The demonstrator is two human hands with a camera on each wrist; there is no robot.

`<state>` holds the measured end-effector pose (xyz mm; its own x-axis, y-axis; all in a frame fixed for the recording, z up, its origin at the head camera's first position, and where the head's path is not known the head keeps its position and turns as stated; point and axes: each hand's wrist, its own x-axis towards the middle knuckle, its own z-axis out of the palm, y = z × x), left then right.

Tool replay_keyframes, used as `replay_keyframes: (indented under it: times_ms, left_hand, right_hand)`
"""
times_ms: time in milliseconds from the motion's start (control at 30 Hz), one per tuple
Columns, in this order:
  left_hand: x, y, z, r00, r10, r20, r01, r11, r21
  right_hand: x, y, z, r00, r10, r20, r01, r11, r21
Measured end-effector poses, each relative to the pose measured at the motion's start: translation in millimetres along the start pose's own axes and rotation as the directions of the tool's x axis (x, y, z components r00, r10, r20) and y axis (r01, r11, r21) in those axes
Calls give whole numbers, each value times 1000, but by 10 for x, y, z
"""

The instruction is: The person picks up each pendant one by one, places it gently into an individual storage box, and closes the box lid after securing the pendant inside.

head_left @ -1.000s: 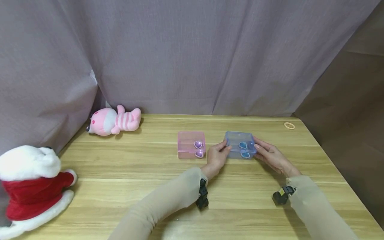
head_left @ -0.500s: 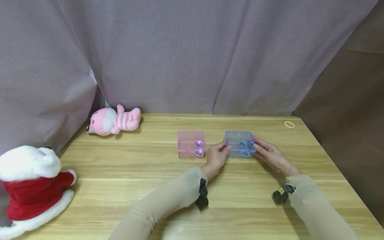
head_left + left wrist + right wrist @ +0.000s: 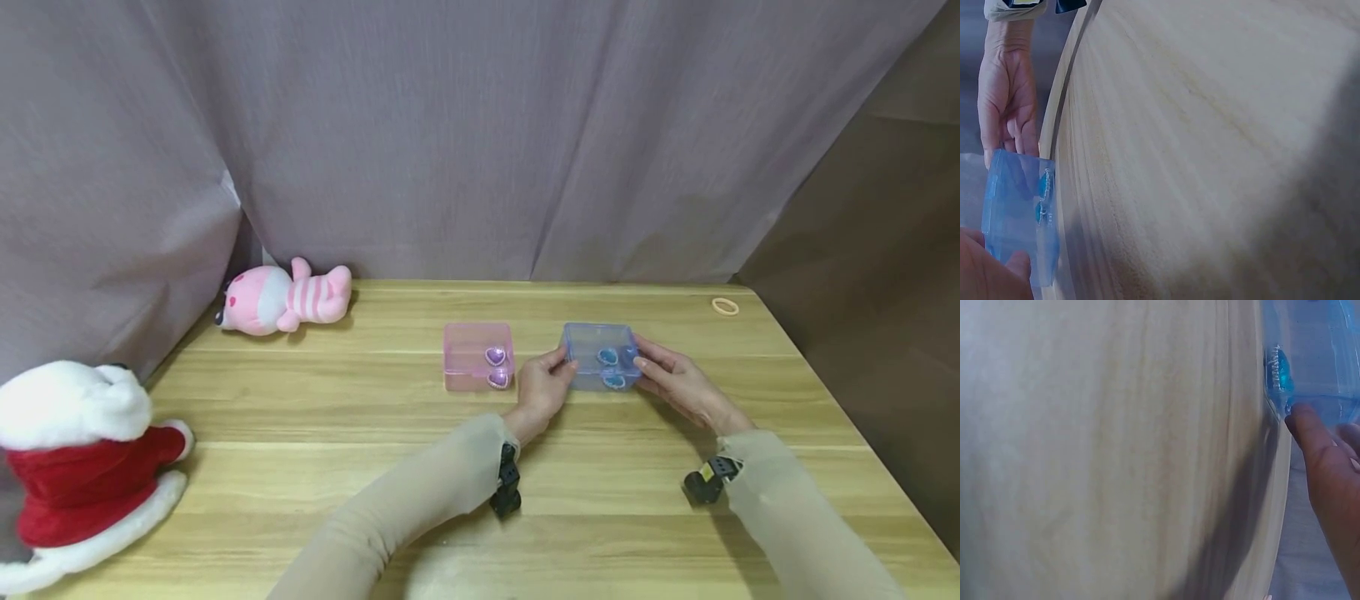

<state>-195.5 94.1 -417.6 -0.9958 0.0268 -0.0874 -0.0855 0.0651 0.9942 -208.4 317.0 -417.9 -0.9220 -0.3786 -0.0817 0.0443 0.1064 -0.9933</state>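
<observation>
White plush (image 3: 56, 408) in a red coat (image 3: 75, 496) is sitting at the left edge of the table (image 3: 300, 417), while a pink toy (image 3: 277, 302) is lying near the back left corner. Further right, toward the back edge, a pink box (image 3: 462, 346) is resting with two purple hearts (image 3: 495, 357) showing. Just beside it, the left hand (image 3: 540, 388) is pinching the left side of the blue box (image 3: 583, 342), thumb in front, other fingers partly hidden. That box is sitting right of the table's middle, with two blue hearts (image 3: 607, 357) showing; whether they are lying inside, I cannot tell. Opposite, the right hand (image 3: 686, 387) is holding it, thumb at the near side, fingers reaching along it. Over this last second nothing is visibly shifting, so both hands seem to be steadying the box. Near the back right corner a beige ring (image 3: 726, 314) is lying. Pale wood grain is running across the table; grey cloth (image 3: 420, 133) is hanging behind, brown cloth (image 3: 877, 250) beyond the right edge.
</observation>
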Motion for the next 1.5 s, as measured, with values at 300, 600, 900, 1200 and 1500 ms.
replay_keyframes:
  times_ms: [300,600,900,1200,1500]
  left_hand:
    - [18,3,-4,1000,19,0,-19,999,35]
    - [24,41,-5,1000,26,1,-26,998,60]
    - [14,68,22,1000,-23,-7,23,1000,14]
    - [-42,69,17,996,-86,-3,86,996,-34]
    - [-237,263,-168,991,-4,133,-5,998,70]
  right_hand:
    - [-5,-27,-7,999,51,5,-51,997,-52]
    - [-1,-60,-1,998,62,4,-62,997,-51]
    - [-14,-34,10,997,79,-21,-80,997,-25]
    - [-9,27,16,999,47,-20,-47,999,25]
    - [-22,-37,29,997,-3,-81,-4,996,-88]
